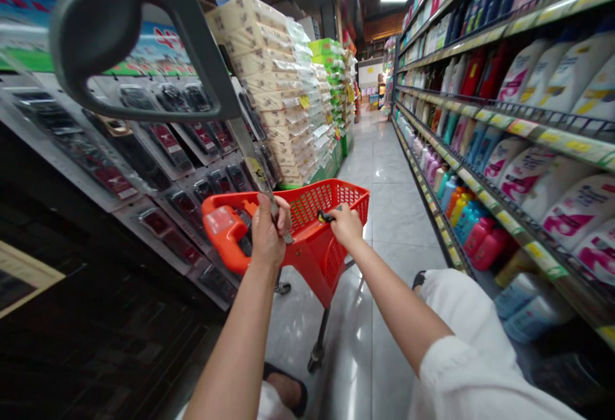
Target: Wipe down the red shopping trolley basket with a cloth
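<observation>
left hand (269, 231): grip closed, fingers curled round the lower metal strip of a grey-handled tool (230, 107). right hand (346, 225): grip narrow, pinched about a small black-and-yellow item (325, 216), mostly covered by the fingers; what it is, cannot tell. tool stands tilted, handle uppermost at upper left, a thick grey open loop; strip narrow, dull silver, with a yellow-and-dark mark partway down, its low end just past the left hand, in front of the cart (307, 257). small item sits over the cart's near side; whether it touches, cannot tell. cart red, plastic, lattice-walled, on grey tile floor (396, 215), between hanging packs (168, 132) at left and shelves of bottles (526, 170) at right.
</observation>
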Available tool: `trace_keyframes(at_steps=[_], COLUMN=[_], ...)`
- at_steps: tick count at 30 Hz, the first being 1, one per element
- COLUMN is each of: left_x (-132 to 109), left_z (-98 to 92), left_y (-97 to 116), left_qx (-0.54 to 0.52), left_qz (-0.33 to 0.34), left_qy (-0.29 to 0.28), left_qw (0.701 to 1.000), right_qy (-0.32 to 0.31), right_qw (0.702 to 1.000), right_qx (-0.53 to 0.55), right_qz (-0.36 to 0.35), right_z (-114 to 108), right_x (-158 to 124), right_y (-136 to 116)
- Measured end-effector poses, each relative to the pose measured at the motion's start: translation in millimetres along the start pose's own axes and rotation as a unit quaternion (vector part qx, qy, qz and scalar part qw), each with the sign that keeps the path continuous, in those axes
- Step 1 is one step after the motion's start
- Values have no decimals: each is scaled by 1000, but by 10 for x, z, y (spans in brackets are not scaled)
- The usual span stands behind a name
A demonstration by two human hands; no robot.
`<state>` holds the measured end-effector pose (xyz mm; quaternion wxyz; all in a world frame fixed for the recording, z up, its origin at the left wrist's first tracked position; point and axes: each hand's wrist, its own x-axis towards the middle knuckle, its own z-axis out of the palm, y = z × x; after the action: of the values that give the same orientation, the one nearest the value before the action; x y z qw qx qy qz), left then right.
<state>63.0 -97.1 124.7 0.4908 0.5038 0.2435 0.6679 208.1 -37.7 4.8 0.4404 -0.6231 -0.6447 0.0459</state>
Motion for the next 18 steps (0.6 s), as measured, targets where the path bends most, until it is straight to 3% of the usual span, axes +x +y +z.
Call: trace_keyframes(at_steps=[5, 8, 12, 18], left_x=[25, 28, 20, 5], left_z=[23, 26, 36, 86], left_y=[6, 12, 30, 56], left_qx=[-8, -4, 1, 8], left_qz=[-10, 0, 7, 0], left_qy=[6, -1, -13, 1], left_qw=[1000, 1000, 1000, 1000], right_qy=[-15, -24, -17, 11], right_qw=[987, 982, 989, 998], right_qx=[4, 8, -8, 20], right_qz=[-161, -185, -145, -52], right_z=[-106, -157, -71, 168], right_x=[-234, -366, -292, 76], right_y=[-386, -440, -67, 644])
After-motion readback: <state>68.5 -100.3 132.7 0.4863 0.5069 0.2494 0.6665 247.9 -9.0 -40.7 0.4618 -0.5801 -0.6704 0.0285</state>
